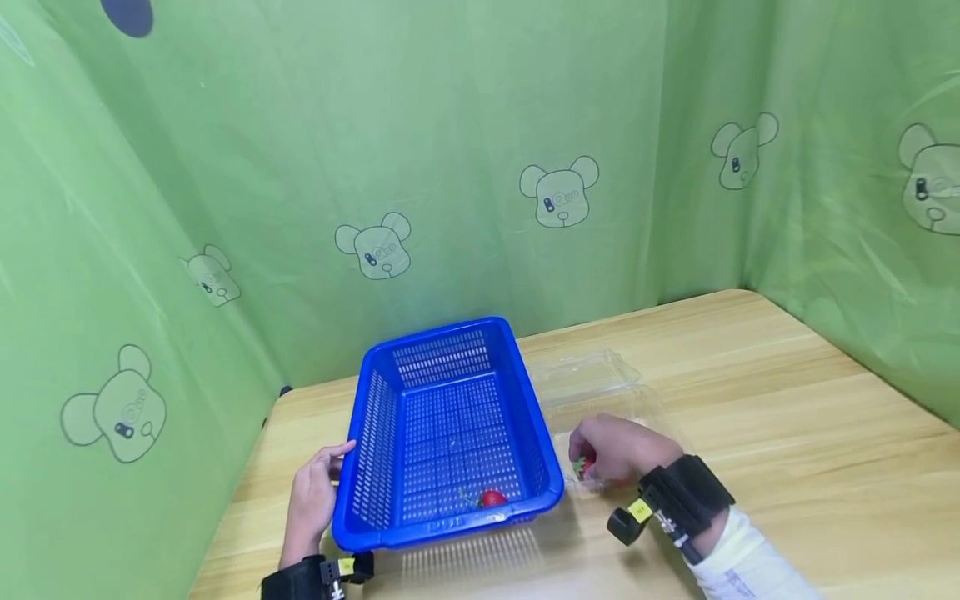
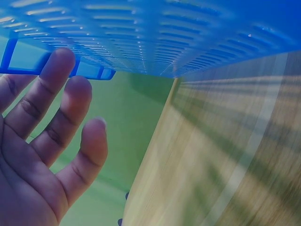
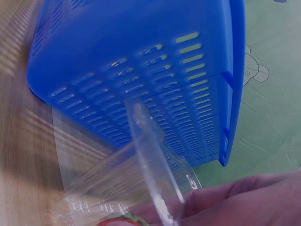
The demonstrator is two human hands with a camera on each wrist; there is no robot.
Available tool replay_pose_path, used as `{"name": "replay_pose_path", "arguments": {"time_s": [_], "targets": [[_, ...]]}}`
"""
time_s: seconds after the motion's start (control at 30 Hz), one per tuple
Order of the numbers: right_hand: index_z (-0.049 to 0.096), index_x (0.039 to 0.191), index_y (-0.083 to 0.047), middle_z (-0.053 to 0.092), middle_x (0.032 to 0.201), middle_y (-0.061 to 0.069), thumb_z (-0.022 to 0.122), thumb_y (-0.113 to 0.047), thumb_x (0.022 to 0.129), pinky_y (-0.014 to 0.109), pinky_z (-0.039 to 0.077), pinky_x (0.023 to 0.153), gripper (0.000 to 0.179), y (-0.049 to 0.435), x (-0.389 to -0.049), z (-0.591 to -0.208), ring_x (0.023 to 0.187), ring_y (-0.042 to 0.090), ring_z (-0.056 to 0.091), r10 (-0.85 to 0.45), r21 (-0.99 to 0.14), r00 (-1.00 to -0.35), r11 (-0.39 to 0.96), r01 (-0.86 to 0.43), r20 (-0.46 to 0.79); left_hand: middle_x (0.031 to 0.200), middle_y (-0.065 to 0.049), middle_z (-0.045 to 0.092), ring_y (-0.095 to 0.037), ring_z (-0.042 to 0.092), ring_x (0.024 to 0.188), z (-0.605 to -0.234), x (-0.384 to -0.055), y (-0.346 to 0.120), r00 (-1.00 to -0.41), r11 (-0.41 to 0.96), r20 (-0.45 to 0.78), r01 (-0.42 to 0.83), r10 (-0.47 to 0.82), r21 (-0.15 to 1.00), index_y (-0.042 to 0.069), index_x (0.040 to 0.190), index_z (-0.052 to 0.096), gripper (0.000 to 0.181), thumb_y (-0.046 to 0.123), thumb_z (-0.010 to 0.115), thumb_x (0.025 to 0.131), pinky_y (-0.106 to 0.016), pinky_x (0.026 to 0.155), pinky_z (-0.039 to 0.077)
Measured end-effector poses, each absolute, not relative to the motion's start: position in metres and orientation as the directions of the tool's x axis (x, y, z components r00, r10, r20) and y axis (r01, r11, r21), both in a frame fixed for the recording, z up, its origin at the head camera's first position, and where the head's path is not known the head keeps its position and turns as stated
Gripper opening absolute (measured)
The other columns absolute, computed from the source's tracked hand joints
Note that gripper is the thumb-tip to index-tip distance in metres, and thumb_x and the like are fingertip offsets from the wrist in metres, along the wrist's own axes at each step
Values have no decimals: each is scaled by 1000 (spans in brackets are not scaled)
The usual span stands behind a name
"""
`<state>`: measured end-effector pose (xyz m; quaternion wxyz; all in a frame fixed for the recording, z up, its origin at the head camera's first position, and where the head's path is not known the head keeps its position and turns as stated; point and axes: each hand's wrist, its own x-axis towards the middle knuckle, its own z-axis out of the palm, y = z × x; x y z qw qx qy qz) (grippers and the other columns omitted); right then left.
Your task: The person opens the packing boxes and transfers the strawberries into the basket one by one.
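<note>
- Basically, green curtain (image 1: 465,108) with bear-head outlines starts at far left, wraps behind the wooden table (image 1: 795,417) to the right.
- My left hand (image 1: 313,492): at the blue basket (image 1: 420,533), fingers loosely bent and fairly spread, touching its left rim; can't tell if the thumb hooks it. Black strap (image 1: 292,581) on that wrist.
- Blue basket: slotted walls, mesh floor, between my hands.
- Strawberry (image 1: 492,498): inside, on the floor by the near wall, right of centre.
- Clear plastic box (image 1: 570,408): just right of the basket, lid folded back on the far side.
- Second strawberry (image 1: 588,461): in the box, under my fingertips, green leaves showing.
- My right hand (image 1: 618,446): reaching into the box, fingers curled in, pinching the second strawberry. Red patch below the palm, too covered to identify.
- White sleeve (image 1: 750,558) on that arm.
</note>
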<state>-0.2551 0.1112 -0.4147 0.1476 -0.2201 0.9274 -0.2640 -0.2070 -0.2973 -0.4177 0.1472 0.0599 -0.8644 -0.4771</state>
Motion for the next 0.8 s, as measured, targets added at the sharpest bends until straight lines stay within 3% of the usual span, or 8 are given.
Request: {"name": "replay_pose_path", "arguments": {"time_s": [0.8], "targets": [[66, 106, -6, 57, 74, -1, 71, -3, 82, 34, 47, 58, 25, 112, -256, -406, 59, 15, 55, -446, -590, -891, 744, -315, -87, 92, -14, 67, -20, 62, 82, -417, -208, -298, -950, 548, 215, 59, -225, 834, 0, 121, 65, 54, 21, 18, 106, -28, 69, 51]]}}
